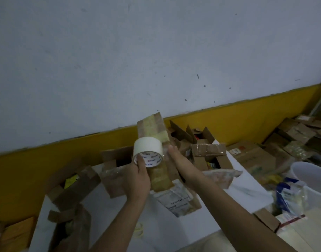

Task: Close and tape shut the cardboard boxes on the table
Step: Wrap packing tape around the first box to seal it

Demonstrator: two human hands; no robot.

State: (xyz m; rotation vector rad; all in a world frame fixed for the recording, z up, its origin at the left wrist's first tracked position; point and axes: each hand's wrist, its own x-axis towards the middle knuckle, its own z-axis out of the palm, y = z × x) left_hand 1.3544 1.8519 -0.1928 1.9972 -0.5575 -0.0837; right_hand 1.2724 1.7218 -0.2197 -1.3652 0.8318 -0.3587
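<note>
My left hand (137,177) grips a white tape roll (147,151), thumb hooked inside its core, held up against a cardboard box (154,128) that is tilted on end above the white table (105,202). Yellowish tape runs down the face of this box. My right hand (177,160) holds the box's right side, fingers along its edge. Several open cardboard boxes (207,151) with raised flaps stand around it on the table.
More open boxes (72,186) sit at the left of the table. A pile of cardboard boxes (292,137) lies on the floor at right, near a white bucket (308,177) and plastic packets (288,195). A grey-and-yellow wall (119,60) is behind.
</note>
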